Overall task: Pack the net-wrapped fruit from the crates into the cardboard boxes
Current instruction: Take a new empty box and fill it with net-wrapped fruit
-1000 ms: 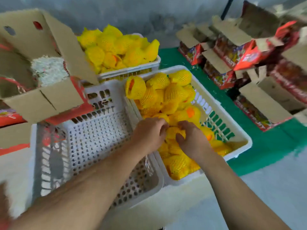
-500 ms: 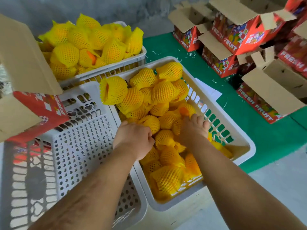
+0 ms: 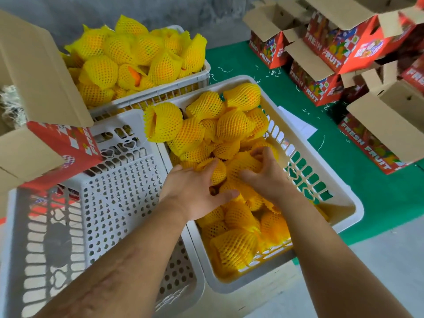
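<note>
Gripping net-wrapped fruit (image 3: 244,167) in white crate (image 3: 339,198): left hand (image 3: 195,191) and right hand (image 3: 266,175) curling close together; open cardboard box (image 3: 43,143) sitting alongside.

Yellow-netted fruit (image 3: 234,125), white perforated crates (image 3: 321,171)

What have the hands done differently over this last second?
Both hands stayed in the middle crate. The left hand now closes round one netted fruit; the right hand has come nearer and grips another. Nothing lifted yet. Crates and boxes unmoved.
</note>
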`<control>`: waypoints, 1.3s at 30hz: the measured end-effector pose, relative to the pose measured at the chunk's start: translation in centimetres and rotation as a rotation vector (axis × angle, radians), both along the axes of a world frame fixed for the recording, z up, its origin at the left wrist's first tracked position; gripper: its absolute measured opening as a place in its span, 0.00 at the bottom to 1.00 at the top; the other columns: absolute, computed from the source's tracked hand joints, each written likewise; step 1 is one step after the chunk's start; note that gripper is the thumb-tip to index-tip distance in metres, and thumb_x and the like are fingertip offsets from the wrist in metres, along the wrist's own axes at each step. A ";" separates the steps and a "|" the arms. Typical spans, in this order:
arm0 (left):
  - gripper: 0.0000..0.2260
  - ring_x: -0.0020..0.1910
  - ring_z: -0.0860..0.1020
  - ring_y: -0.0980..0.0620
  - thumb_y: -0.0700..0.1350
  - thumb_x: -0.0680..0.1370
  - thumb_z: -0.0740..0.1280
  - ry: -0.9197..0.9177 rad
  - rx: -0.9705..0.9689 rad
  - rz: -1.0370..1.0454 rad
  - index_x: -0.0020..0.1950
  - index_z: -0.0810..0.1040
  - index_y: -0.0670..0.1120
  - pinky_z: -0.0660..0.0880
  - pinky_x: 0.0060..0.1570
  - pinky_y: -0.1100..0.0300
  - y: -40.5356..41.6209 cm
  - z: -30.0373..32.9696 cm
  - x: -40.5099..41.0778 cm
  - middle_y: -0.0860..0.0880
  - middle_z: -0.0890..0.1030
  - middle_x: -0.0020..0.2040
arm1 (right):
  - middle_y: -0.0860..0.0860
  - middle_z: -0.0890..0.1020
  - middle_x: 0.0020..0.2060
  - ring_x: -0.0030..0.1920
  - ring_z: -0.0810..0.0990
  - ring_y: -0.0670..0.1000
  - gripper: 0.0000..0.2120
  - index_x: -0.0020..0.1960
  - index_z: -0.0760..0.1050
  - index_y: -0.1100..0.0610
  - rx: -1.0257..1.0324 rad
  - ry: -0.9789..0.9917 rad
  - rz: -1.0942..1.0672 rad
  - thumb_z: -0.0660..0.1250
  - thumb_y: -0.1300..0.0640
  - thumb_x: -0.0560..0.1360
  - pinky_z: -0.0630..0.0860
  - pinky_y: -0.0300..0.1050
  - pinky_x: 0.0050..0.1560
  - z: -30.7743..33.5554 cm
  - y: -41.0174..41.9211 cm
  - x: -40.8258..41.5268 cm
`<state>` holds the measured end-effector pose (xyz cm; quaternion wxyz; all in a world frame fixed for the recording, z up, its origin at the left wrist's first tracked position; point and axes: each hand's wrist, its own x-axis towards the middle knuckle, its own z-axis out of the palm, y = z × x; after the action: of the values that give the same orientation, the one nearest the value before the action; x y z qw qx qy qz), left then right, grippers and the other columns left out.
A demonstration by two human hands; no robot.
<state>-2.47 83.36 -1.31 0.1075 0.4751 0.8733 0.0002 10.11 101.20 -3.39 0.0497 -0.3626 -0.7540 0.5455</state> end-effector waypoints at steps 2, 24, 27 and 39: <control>0.49 0.53 0.81 0.50 0.85 0.67 0.42 0.007 0.055 0.007 0.81 0.54 0.59 0.70 0.60 0.50 -0.1 0.2 0.0 0.56 0.84 0.49 | 0.48 0.75 0.61 0.57 0.80 0.53 0.27 0.64 0.68 0.41 -0.258 0.103 0.143 0.74 0.44 0.67 0.84 0.48 0.49 0.6 -1.1 -0.3; 0.31 0.59 0.79 0.48 0.64 0.70 0.71 -0.489 0.538 0.120 0.69 0.65 0.63 0.77 0.49 0.50 -3.6 2.2 2.4 0.57 0.75 0.65 | 0.52 0.75 0.64 0.58 0.76 0.61 0.43 0.75 0.55 0.40 0.282 0.023 0.009 0.75 0.46 0.68 0.79 0.60 0.53 4.1 -7.9 3.7; 0.27 0.53 0.81 0.52 0.62 0.70 0.71 -0.869 0.881 0.250 0.66 0.66 0.61 0.79 0.45 0.53 -7.4 3.4 4.6 0.56 0.78 0.58 | 0.42 0.82 0.45 0.36 0.80 0.48 0.37 0.76 0.61 0.44 0.092 0.293 0.002 0.75 0.55 0.73 0.78 0.43 0.32 6.2 -11.4 4.1; 0.08 0.43 0.82 0.49 0.48 0.71 0.69 -1.133 1.589 0.997 0.49 0.80 0.51 0.78 0.40 0.53 -36.1 5.7 4.6 0.47 0.83 0.44 | 0.40 0.79 0.52 0.48 0.79 0.37 0.26 0.66 0.70 0.39 0.089 0.375 0.284 0.74 0.51 0.71 0.74 0.30 0.46 9.6 -40.0 -2.4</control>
<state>2.11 47.22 4.42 0.1441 -0.0667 0.5421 0.8252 7.72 61.19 6.21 0.1277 -0.1427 -0.7984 0.5709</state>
